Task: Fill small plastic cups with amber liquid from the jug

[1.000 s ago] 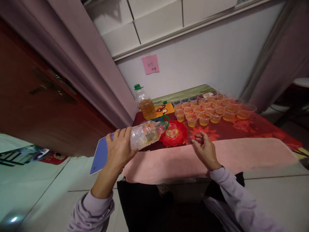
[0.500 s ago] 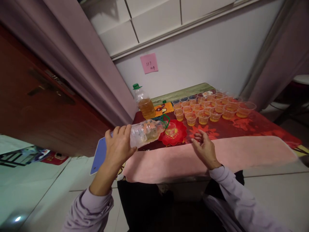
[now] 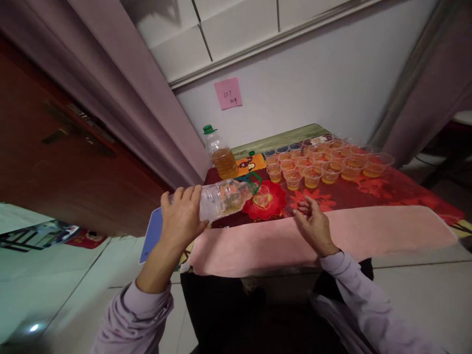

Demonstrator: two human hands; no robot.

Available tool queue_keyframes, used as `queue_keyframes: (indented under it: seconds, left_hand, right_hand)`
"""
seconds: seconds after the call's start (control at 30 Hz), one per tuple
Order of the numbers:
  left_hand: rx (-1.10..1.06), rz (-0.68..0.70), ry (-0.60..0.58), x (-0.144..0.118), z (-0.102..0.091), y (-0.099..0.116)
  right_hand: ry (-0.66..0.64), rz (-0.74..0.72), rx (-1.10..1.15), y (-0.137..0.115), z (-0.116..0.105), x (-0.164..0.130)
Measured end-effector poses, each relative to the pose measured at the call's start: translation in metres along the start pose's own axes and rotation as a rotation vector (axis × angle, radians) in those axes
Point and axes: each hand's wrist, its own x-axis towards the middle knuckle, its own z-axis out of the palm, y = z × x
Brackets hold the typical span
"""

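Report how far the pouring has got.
Done: rows of small cups at the back hold amber liquid. In hand: the left hand tips a nearly empty bottle over a cup on the red plate; the right hand rests open nearby. Left: that cup looks barely filled; a second bottle stands part full.

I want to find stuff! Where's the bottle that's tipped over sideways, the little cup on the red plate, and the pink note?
tipped bottle (image 3: 221, 199), head view, on its clear middle.
little cup (image 3: 261, 195), head view, on its clear side wall.
pink note (image 3: 228, 93), head view, on the paper's middle.
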Motion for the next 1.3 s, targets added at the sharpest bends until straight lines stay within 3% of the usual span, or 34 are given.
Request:
queue_keyframes:
  seconds: [0.4, 1.3]
  left_hand:
    - [0.041, 0.014, -0.047, 0.002, -0.020, 0.006]
    - [0.085, 0.036, -0.052, 0.008, -0.031, 0.008]
  right_hand:
    - [0.004, 0.000, 0.001, 0.000, 0.000, 0.000]
    - [0.003, 0.006, 0.002, -0.002, -0.001, 0.000]
